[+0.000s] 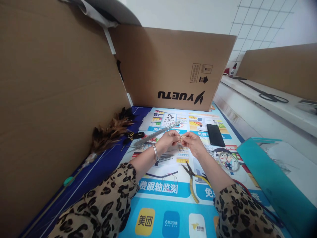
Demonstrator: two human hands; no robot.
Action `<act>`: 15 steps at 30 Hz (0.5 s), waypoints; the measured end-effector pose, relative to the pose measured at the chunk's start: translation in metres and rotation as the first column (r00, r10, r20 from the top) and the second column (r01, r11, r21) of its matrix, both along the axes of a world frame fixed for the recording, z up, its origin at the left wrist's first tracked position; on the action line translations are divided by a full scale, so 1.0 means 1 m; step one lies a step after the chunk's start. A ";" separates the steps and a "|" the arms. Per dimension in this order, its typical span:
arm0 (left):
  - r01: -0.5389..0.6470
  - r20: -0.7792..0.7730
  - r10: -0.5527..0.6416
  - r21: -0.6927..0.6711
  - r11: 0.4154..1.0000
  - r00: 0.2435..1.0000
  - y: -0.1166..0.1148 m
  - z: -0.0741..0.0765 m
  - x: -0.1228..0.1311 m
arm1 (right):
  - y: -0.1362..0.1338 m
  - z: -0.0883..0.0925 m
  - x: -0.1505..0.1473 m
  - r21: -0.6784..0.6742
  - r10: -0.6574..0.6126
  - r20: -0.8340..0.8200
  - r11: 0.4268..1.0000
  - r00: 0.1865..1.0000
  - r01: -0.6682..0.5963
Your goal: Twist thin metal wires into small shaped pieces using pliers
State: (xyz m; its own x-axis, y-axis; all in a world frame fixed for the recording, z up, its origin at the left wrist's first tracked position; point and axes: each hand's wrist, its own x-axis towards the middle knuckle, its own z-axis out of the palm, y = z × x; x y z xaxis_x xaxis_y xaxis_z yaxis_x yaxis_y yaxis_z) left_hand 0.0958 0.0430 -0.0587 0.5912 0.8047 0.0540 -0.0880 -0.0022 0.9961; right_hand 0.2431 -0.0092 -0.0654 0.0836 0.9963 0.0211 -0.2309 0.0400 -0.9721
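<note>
My left hand [172,138] and my right hand [192,141] meet fingertip to fingertip over the middle of the table. Both are closed in a pinch. Whatever they hold is too small to name; thin dark strands [181,147] show just below the fingers. Behind my left hand lies a bundle of thin metal wires [158,133], slanting across the printed sheet. More short dark wires [165,158] rest under my left wrist. Yellow-handled pliers [192,180] lie with jaws apart, nearer to me, partly hidden by my right forearm.
A black phone [215,135] lies right of my hands, with a round clear dish [229,161] of small pieces nearer. A teal box [269,185] stands at the right. Cardboard panels [148,66] wall the back and left, where a feather duster [109,132] leans. Scissors [269,96] lie on the ledge.
</note>
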 end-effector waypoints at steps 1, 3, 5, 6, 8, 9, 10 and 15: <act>0.000 0.002 0.000 0.001 1.000 1.000 0.000 0.000 0.000 | 0.000 -0.001 -0.001 0.002 -0.007 -0.001 1.000 1.000 0.007; -0.004 0.004 0.004 0.006 1.000 1.000 -0.001 0.000 0.000 | 0.001 -0.002 -0.002 0.002 -0.024 -0.001 1.000 1.000 0.024; -0.009 -0.001 0.009 0.011 1.000 1.000 -0.001 -0.001 0.000 | 0.001 -0.002 -0.003 0.003 -0.045 0.001 0.999 0.999 0.045; -0.013 -0.005 0.013 0.013 1.000 1.000 -0.001 -0.002 0.001 | 0.001 -0.003 -0.003 0.005 -0.053 0.003 0.999 0.999 0.053; -0.025 -0.008 0.025 0.017 1.000 1.000 -0.002 -0.003 0.002 | 0.001 -0.003 -0.004 0.008 -0.064 0.010 0.998 0.998 0.064; -0.033 -0.009 0.033 0.017 0.999 0.999 -0.002 -0.004 0.002 | 0.001 -0.004 -0.004 0.009 -0.068 0.013 0.998 0.998 0.068; -0.041 -0.008 0.041 0.017 0.999 0.999 -0.002 -0.004 0.003 | 0.001 -0.004 -0.004 0.010 -0.071 0.016 0.997 0.997 0.071; -0.081 -0.012 0.081 0.006 0.997 0.997 -0.004 -0.007 0.006 | 0.002 -0.007 -0.005 0.006 -0.082 0.025 0.997 0.996 0.082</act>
State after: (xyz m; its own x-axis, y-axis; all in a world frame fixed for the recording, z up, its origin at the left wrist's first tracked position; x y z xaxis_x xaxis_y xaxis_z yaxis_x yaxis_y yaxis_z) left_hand 0.1017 0.0387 -0.0660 0.5249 0.8496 0.0519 -0.0754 -0.0143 0.9970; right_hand 0.2382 -0.0075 -0.0727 0.1643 0.9860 0.0291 -0.2019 0.0625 -0.9774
